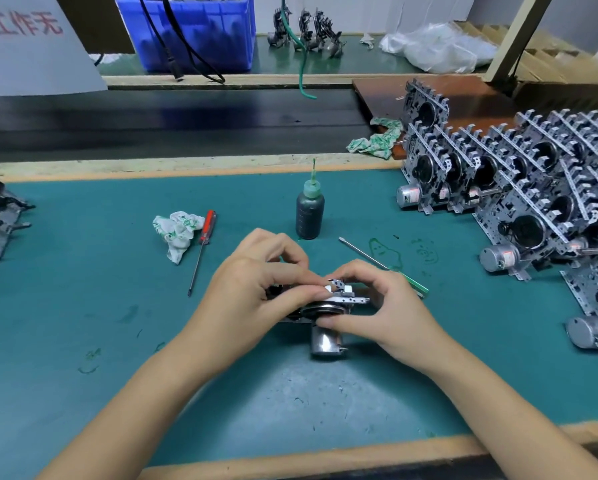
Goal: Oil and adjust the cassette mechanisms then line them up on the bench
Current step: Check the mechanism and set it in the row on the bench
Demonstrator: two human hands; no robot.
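Your left hand (pixel 256 289) grips the cassette mechanism (pixel 325 306) from 9 o'clock, steadying it on the bench (pixel 82 271); your right hand (pixel 377 306) pinches it from 3 o'clock, probably adjusting. Finished mechanisms (pixel 515 174) line up at 2 o'clock.

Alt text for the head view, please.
Both hands, left hand and right hand, grip a cassette mechanism on the green bench mat; an oil bottle stands behind, finished mechanisms lined up right.

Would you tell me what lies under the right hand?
The green-handled tool runs beneath the right hand, its handle end partly covered. The hand also hides part of the cassette mechanism it holds.
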